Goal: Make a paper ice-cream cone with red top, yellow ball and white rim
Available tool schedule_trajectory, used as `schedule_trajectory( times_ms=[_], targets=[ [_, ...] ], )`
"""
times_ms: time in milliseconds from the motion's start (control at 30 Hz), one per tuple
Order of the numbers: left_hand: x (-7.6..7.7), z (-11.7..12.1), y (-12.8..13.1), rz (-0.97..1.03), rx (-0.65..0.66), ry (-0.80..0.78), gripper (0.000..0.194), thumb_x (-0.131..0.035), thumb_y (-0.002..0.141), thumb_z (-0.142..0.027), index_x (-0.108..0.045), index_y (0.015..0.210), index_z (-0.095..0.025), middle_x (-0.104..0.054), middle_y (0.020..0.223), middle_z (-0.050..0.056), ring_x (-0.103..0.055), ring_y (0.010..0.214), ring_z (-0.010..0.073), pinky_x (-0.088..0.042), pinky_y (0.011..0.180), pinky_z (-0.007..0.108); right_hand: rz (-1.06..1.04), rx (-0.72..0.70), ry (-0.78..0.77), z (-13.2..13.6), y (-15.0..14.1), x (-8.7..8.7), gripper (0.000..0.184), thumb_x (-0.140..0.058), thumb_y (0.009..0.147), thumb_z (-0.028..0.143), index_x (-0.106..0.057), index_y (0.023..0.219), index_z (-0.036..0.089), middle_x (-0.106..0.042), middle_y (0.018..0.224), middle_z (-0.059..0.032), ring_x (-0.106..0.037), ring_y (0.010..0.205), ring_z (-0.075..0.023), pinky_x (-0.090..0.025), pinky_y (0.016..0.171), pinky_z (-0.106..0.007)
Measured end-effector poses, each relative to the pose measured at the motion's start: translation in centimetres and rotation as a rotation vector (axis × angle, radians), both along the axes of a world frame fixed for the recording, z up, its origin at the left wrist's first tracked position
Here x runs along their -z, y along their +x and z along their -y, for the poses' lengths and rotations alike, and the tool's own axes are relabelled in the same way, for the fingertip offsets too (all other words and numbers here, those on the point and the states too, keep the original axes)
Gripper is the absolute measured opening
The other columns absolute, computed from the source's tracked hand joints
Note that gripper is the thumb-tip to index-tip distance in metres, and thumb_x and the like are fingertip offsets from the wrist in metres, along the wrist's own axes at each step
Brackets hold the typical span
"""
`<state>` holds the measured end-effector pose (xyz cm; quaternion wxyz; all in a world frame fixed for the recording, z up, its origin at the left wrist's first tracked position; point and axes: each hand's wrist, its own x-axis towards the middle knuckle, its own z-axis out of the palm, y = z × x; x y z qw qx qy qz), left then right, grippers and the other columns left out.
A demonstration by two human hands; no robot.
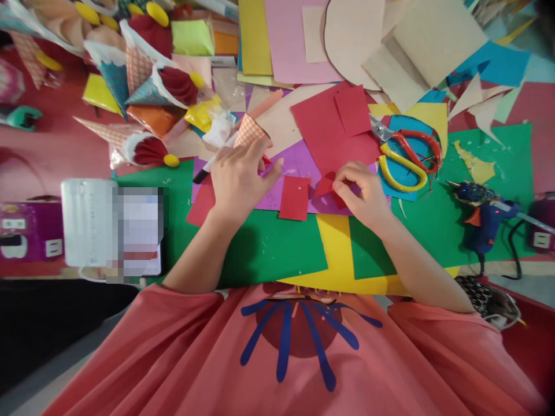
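Note:
My left hand (240,176) is curled round a small patterned paper cone (250,130), with a bit of red paper at its fingertips. My right hand (362,193) pinches a small folded red paper piece (326,186) against the purple sheet (299,164). Between the two hands lies a loose red paper rectangle (295,198). Beneath them are green paper (269,248) and yellow paper (336,254) sheets.
Red-and-yellow handled scissors (410,159) lie to the right of my right hand. A blue glue gun (483,216) stands further right on green paper. Finished paper cones (147,75) pile at the upper left. A white device (89,222) sits at the left. Large red sheets (333,124) lie beyond.

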<state>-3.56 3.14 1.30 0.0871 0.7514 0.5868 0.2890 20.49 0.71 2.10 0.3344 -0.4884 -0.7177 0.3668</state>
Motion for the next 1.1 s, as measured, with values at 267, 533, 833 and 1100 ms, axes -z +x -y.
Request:
schedule_trajectory(
  times_ms=[267, 533, 833, 1100],
  targets=[
    [1.0, 0.0, 0.3, 0.298, 0.038, -0.114, 0.011, -0.061, 0.086, -0.026, -0.063, 0.076, -0.022, -0.063, 0.067, -0.002, -0.059, 0.066, 0.0117, -0.045, 0.068, 0.022, 0.249, 0.090, 0.123, -0.2, 0.4, 1.0, 0.014, -0.064, 0.085, 0.033, -0.061, 0.077, 0.021, -0.060, 0.084, -0.0057, -0.056, 0.086, -0.0234, -0.045, 0.083, -0.041],
    [-1.3, 2.8, 2.7, 0.536, 0.529, -0.258, 0.020, -0.057, 0.090, -0.033, -0.069, 0.081, -0.019, -0.074, 0.078, 0.003, -0.067, 0.071, 0.0115, -0.052, 0.069, 0.022, 0.070, -0.022, 0.155, 1.2, -0.9, -0.5, 0.021, -0.053, 0.094, 0.038, -0.062, 0.083, 0.022, -0.063, 0.091, -0.0049, -0.059, 0.091, -0.0207, -0.045, 0.086, -0.039],
    [-0.1, 3.0, 3.1, 0.625, 0.439, -0.117, 0.030, -0.069, 0.085, -0.037, -0.063, 0.109, -0.020, -0.058, 0.062, -0.006, -0.049, 0.052, 0.0055, -0.040, 0.053, 0.017, 0.002, -0.073, 0.233, 1.3, -1.2, 0.1, 0.019, -0.051, 0.096, 0.025, -0.051, 0.077, 0.021, -0.064, 0.086, -0.0032, -0.057, 0.083, -0.0179, -0.044, 0.079, -0.035],
    [-0.2, 2.8, 3.4, 0.546, 0.515, -0.277, 0.024, -0.054, 0.094, -0.035, -0.057, 0.078, -0.017, -0.058, 0.068, -0.002, -0.052, 0.061, 0.0077, -0.041, 0.059, 0.020, 0.128, -0.157, 0.284, 1.5, -1.1, -0.2, 0.023, -0.051, 0.097, 0.032, -0.057, 0.079, 0.021, -0.066, 0.081, -0.0033, -0.056, 0.079, -0.0185, -0.045, 0.075, -0.034]
  ],
)
